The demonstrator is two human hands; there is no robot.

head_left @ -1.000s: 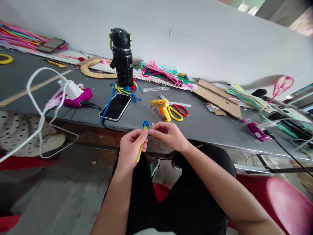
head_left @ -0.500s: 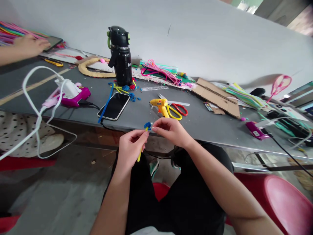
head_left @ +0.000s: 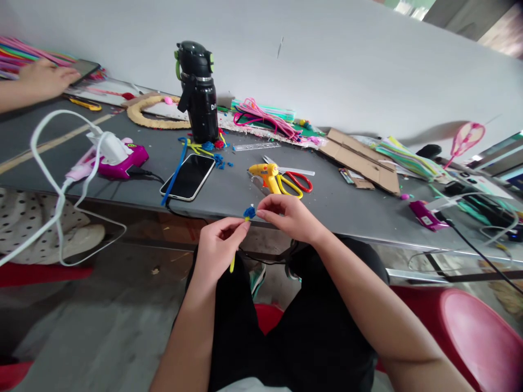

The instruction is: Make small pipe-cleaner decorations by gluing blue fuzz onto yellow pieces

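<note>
My left hand [head_left: 223, 242] pinches a yellow pipe cleaner stem [head_left: 232, 264] topped by a small curled blue pipe cleaner flower [head_left: 249, 212], held upright at the table's front edge. The stem's lower end pokes out below my fingers. Close at the flower's right side is my right hand [head_left: 286, 216], thumb and forefinger closed together; whatever sits between those fingertips is too small to make out. Just beyond the hands lie a yellow glue gun [head_left: 266, 175] and scissors [head_left: 300, 182] with red and yellow handles. A phone [head_left: 190, 177] has a blue pipe cleaner [head_left: 176, 171] across it.
A black bottle [head_left: 200, 95] stands behind the phone. Purple power strips [head_left: 122, 166] with white cables are at left and right. Cardboard [head_left: 359, 158], a clear ruler [head_left: 257, 146] and pipe cleaner bundles line the wall. Another person's hand [head_left: 44, 79] rests at far left.
The flower has tilted slightly to the right in my left hand, and my right fingertips have shifted a little beside it. The view has moved slightly.
</note>
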